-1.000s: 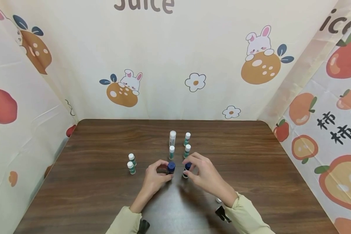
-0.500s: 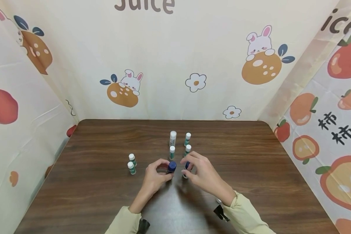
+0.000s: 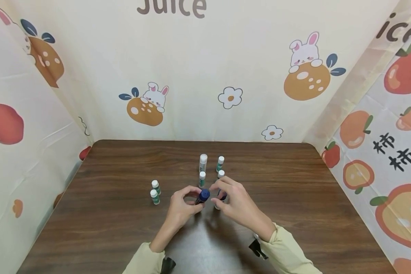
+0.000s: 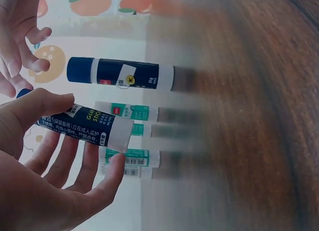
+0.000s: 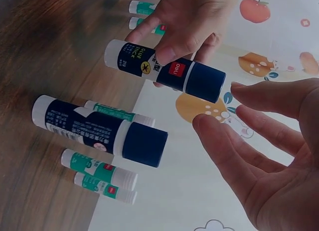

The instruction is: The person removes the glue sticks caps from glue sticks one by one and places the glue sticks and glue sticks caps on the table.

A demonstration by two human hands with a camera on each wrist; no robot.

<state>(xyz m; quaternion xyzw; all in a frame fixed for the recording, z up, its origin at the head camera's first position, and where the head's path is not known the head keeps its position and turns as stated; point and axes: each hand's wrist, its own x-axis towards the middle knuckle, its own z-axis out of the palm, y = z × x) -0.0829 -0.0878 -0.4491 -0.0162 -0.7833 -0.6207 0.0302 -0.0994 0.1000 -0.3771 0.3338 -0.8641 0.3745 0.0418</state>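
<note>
My left hand (image 3: 179, 208) grips a dark blue glue stick (image 3: 204, 195) between thumb and fingers, its cap end leaning to the right. In the left wrist view its white base is tilted off the tabletop. My right hand (image 3: 241, 203) has its fingers spread, with fingertips just short of that cap in the right wrist view and nothing between them. A second blue glue stick (image 5: 94, 126) stands upright on the table, partly hidden behind my right hand in the head view. Just beyond stand small green glue sticks (image 3: 202, 179) with white caps.
A taller white-capped stick (image 3: 203, 163) and another green glue stick (image 3: 220, 164) stand farther back on the wooden table (image 3: 123, 228). Two more green sticks (image 3: 155, 197) are off to the left. Printed cloth (image 3: 198, 68) hangs behind the table and along both sides.
The glue stick in my left hand has tilted, its cap moving right. My right fingertips have shifted slightly left, away from the second blue stick's cap and toward the held one.
</note>
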